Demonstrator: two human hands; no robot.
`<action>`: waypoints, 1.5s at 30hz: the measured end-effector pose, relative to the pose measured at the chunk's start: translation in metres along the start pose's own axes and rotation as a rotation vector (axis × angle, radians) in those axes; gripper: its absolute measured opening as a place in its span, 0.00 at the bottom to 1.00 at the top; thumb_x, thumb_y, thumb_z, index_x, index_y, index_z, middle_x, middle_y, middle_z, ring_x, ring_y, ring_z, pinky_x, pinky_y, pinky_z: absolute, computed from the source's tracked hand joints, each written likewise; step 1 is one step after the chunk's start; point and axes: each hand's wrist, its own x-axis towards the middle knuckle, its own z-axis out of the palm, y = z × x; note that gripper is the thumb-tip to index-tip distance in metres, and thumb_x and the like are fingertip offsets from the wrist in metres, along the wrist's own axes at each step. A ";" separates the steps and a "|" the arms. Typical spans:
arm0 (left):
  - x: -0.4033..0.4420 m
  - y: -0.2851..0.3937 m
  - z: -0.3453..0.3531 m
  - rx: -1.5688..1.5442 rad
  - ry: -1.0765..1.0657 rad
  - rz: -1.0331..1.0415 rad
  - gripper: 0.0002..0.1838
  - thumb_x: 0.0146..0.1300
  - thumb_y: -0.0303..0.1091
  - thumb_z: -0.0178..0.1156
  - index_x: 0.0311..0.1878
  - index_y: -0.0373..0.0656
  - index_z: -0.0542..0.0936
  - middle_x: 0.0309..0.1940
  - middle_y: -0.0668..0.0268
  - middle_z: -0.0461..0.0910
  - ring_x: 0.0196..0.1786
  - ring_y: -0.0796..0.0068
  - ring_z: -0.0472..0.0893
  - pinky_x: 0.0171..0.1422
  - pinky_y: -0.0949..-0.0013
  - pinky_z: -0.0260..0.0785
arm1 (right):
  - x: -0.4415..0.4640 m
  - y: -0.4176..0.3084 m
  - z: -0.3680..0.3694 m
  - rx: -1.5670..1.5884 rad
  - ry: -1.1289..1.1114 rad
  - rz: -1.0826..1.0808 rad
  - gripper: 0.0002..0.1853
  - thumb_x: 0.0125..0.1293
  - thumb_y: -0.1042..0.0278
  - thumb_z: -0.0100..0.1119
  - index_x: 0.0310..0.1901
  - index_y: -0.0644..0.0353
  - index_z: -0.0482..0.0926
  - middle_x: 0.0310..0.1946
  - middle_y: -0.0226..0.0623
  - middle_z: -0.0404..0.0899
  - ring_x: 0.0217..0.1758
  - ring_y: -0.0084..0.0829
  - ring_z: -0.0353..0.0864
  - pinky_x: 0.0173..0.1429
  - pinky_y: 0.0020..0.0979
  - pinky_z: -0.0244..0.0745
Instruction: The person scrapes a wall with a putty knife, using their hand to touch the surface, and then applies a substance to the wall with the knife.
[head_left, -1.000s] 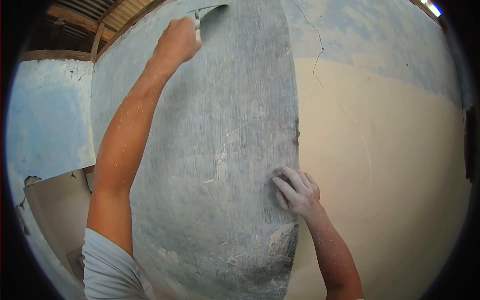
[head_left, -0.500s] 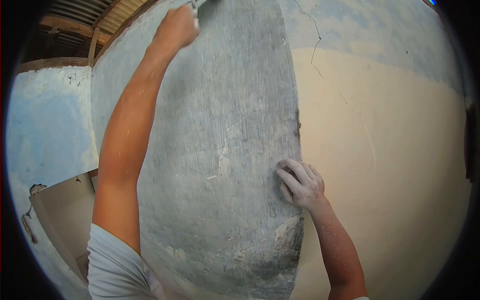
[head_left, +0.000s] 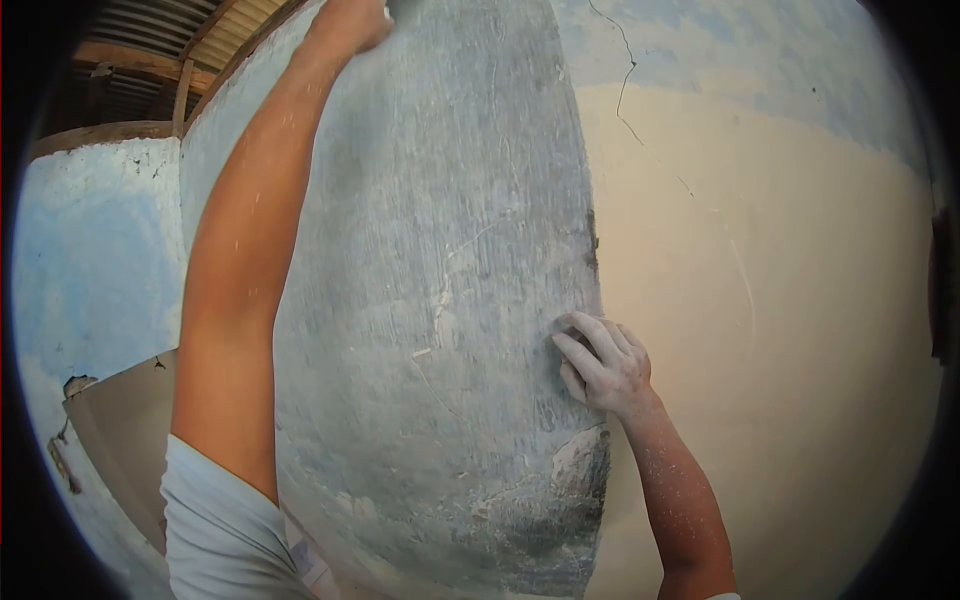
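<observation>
My left hand (head_left: pixel 352 24) is raised to the top edge of the view, its fingers wrapped round a scraper. Most of the tool is cut off by the frame; only a small dark part shows beside the knuckles, against the grey wall section (head_left: pixel 430 180). Lower down, my right hand (head_left: pixel 606 366) rests its bent, slightly parted fingers on the right part of that grey section, near its border with the cream section (head_left: pixel 760 300). White dust coats this hand, and nothing shows in it.
A thin crack (head_left: pixel 630 66) runs down the upper right wall. Pale marks (head_left: pixel 442 300) cross the grey section. At the left stand a blue wall (head_left: pixel 95 260) and a beige panel (head_left: pixel 125 430). Wooden beams (head_left: pixel 135 58) and corrugated roofing show at the upper left.
The scraper's blade, visible a second ago, has passed almost wholly out of the top of the view with my left hand. The view has shifted slightly; my right hand keeps its place on the wall.
</observation>
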 end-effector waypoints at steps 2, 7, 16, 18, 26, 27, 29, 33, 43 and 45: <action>-0.018 -0.002 -0.005 0.014 0.010 0.011 0.12 0.70 0.34 0.62 0.51 0.42 0.89 0.42 0.42 0.86 0.48 0.41 0.86 0.55 0.48 0.78 | -0.001 -0.001 0.000 0.011 0.002 0.002 0.17 0.51 0.65 0.70 0.45 0.56 0.86 0.54 0.35 0.83 0.51 0.32 0.87 0.48 0.31 0.81; -0.050 0.006 -0.017 -0.121 0.015 -0.105 0.14 0.67 0.30 0.60 0.52 0.35 0.85 0.50 0.41 0.85 0.55 0.40 0.85 0.61 0.46 0.78 | 0.000 -0.001 -0.005 0.000 -0.038 -0.006 0.17 0.51 0.66 0.69 0.45 0.56 0.85 0.54 0.35 0.83 0.50 0.32 0.87 0.49 0.31 0.81; 0.041 -0.022 0.037 0.025 0.107 0.027 0.13 0.68 0.30 0.60 0.50 0.33 0.85 0.47 0.39 0.85 0.50 0.39 0.86 0.56 0.47 0.78 | -0.002 -0.001 -0.002 0.013 0.003 0.011 0.17 0.51 0.67 0.70 0.45 0.56 0.85 0.54 0.35 0.83 0.50 0.32 0.87 0.50 0.33 0.82; 0.022 -0.015 0.028 0.040 0.126 0.032 0.13 0.68 0.29 0.60 0.51 0.32 0.84 0.48 0.38 0.85 0.50 0.39 0.86 0.56 0.46 0.78 | -0.001 -0.001 -0.003 0.029 -0.015 0.020 0.17 0.51 0.67 0.70 0.45 0.56 0.85 0.54 0.35 0.83 0.50 0.32 0.87 0.50 0.33 0.82; -0.033 0.015 -0.027 0.002 0.083 0.010 0.11 0.64 0.26 0.59 0.48 0.32 0.84 0.44 0.38 0.85 0.49 0.37 0.86 0.55 0.45 0.78 | -0.005 -0.001 -0.004 0.025 -0.014 0.005 0.16 0.52 0.66 0.70 0.45 0.56 0.85 0.55 0.35 0.83 0.51 0.33 0.87 0.49 0.33 0.82; 0.002 -0.007 -0.011 0.080 -0.002 0.043 0.10 0.65 0.26 0.59 0.46 0.32 0.84 0.42 0.38 0.85 0.48 0.36 0.86 0.55 0.45 0.78 | -0.004 -0.001 -0.003 0.024 -0.003 0.000 0.16 0.52 0.66 0.70 0.45 0.55 0.85 0.55 0.35 0.83 0.51 0.32 0.87 0.49 0.33 0.81; 0.002 -0.005 -0.003 0.069 0.015 0.043 0.10 0.65 0.26 0.59 0.46 0.32 0.84 0.42 0.38 0.85 0.48 0.36 0.86 0.55 0.44 0.78 | -0.006 -0.001 -0.003 0.024 -0.002 0.011 0.16 0.52 0.66 0.69 0.45 0.55 0.85 0.55 0.35 0.83 0.51 0.32 0.87 0.49 0.33 0.81; 0.008 0.005 0.003 0.028 0.084 0.045 0.11 0.65 0.26 0.59 0.46 0.33 0.84 0.42 0.37 0.85 0.49 0.36 0.85 0.55 0.44 0.78 | -0.008 0.002 0.000 0.015 0.027 0.034 0.16 0.52 0.66 0.69 0.44 0.55 0.85 0.55 0.34 0.83 0.50 0.32 0.86 0.48 0.32 0.81; -0.040 0.011 -0.024 0.058 0.005 0.005 0.13 0.66 0.26 0.58 0.50 0.34 0.84 0.48 0.37 0.84 0.52 0.34 0.84 0.57 0.43 0.77 | -0.009 -0.002 -0.004 0.027 0.006 0.039 0.15 0.53 0.66 0.69 0.44 0.55 0.85 0.54 0.34 0.83 0.49 0.32 0.87 0.48 0.33 0.81; -0.017 0.014 -0.022 0.078 0.188 0.095 0.13 0.69 0.34 0.62 0.51 0.40 0.88 0.40 0.48 0.88 0.41 0.47 0.88 0.47 0.51 0.80 | -0.008 -0.001 -0.004 0.034 0.019 0.046 0.14 0.54 0.67 0.69 0.44 0.56 0.85 0.53 0.34 0.83 0.49 0.33 0.87 0.49 0.33 0.81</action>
